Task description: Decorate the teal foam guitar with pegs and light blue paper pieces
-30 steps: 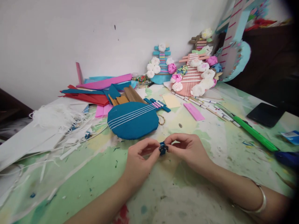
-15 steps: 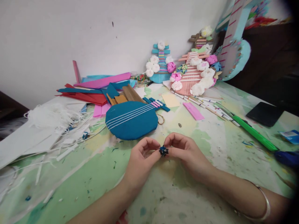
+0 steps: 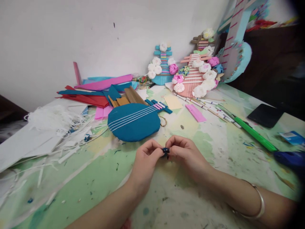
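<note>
Between my fingertips is a small dark blue folded paper piece (image 3: 165, 151), mostly covered, so its exact shape is hard to make out. My left hand (image 3: 149, 159) pinches it from the left with thumb and forefinger. From the other side my right hand (image 3: 184, 156) grips it the same way, thumb against bent fingers. Just beyond both hands lies a blue paper-covered lute model (image 3: 134, 122) with white strings along its body and a short pegged neck pointing right. A gold-coloured ring (image 3: 163, 121) rests by the lute's right edge.
White string (image 3: 52, 119) heaps at left beside foam scraps. Behind the lute are coloured paper sheets (image 3: 105, 83). Flower-decorated instrument models (image 3: 163, 68) lean on the wall. Rolled paper sticks (image 3: 214, 111), a green cutter (image 3: 256, 134) and a black flat object (image 3: 265, 115) lie right.
My fingers have closed further over the blue paper piece, which now shows less and looks flatter. The view has shifted slightly, moving the things at right a little leftward.
</note>
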